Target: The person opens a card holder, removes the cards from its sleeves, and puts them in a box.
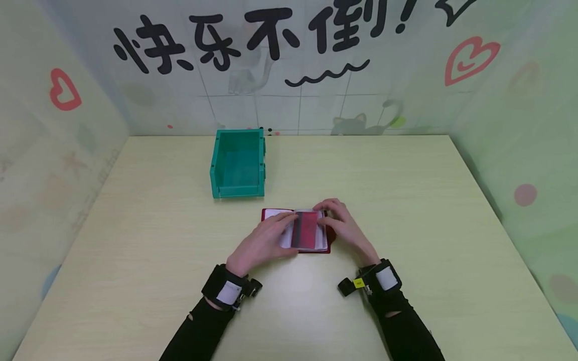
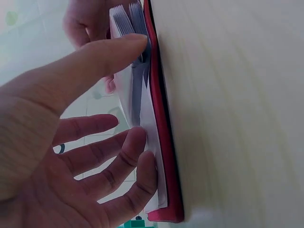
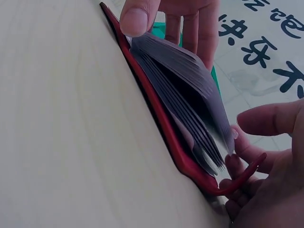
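A red card holder [image 1: 328,249] with clear plastic sleeves lies opened flat on the table, a pink-red card [image 1: 309,229] showing in its right part. My left hand [image 1: 267,240] rests across the left page, fingers spread and relaxed; its thumb [image 2: 128,50] lies at the lower ends of the sleeves. At the right edge, my right hand [image 1: 345,228] holds the sleeve edge, with its fingers curled behind the sleeve corner and the holder's red strap [image 3: 244,180]. The sleeves [image 3: 190,76] fan apart into two stacks, partly hidden by my fingers in the head view.
A teal plastic bin [image 1: 238,194] stands behind the card holder, toward the back of the pale wooden table [image 1: 384,170]. Printed panels [image 1: 158,100] enclose the table at the back and both sides. Camera bands [image 1: 231,288] circle both wrists.
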A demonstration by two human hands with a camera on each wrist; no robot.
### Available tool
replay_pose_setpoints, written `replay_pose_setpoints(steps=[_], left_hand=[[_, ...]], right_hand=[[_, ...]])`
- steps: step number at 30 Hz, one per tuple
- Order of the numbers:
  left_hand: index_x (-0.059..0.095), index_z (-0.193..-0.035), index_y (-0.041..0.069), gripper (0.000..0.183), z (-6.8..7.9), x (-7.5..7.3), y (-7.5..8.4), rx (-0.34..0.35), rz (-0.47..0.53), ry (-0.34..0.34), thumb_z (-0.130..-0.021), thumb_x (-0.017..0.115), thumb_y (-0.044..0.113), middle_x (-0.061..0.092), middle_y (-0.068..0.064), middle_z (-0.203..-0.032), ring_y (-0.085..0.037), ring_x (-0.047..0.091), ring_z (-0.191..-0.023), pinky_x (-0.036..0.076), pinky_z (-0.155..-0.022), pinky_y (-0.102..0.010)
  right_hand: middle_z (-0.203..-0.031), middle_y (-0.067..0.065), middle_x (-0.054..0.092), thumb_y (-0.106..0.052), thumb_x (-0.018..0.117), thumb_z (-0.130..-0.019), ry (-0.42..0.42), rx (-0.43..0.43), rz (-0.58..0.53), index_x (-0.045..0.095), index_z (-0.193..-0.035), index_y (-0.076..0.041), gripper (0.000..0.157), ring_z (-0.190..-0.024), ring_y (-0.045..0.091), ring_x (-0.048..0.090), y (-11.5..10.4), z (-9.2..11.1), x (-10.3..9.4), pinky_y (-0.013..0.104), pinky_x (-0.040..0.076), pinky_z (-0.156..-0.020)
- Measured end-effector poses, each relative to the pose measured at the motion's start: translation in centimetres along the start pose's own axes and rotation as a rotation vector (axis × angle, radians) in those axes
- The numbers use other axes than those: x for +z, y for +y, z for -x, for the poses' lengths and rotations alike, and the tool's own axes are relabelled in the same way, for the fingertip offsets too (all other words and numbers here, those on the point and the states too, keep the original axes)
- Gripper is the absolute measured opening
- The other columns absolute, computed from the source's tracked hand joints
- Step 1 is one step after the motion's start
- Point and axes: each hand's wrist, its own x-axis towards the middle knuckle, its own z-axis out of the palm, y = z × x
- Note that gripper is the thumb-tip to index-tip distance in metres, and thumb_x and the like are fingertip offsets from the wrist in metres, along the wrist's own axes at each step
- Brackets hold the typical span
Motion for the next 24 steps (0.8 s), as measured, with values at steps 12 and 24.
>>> replay_pose_setpoints(steps=[12,24], left_hand=[[0.049,-0.146,0.004,0.08,0.0,-0.3,-0.2,-0.008,0.015,0.022,-0.08,0.087,0.029,0.057,-0.014,-0.145,-0.03,0.056,-0.132,0.047,-0.111,-0.045],[0.052,-0.146,0.011,0.065,-0.2,-1.0,-2.4,-0.033,0.389,-0.01,-0.092,0.071,0.042,0.068,-0.01,-0.125,-0.023,0.066,-0.108,0.058,-0.086,-0.033]], right_hand=[[-0.113,0.021,0.055,-0.013,0.068,-0.093,0.221,0.025,0.115,0.073,-0.094,0.004,0.017,-0.116,0.033,0.044,-0.7,-0.3,1.2,0.042,0.033,-0.099],[-0.113,0.013,0.052,-0.01,0.071,-0.09,0.112,-0.343,0.243,0.078,-0.109,-0.009,0.02,-0.107,0.035,0.036,-0.5,0.2,2.6,0.045,0.024,-0.092]])
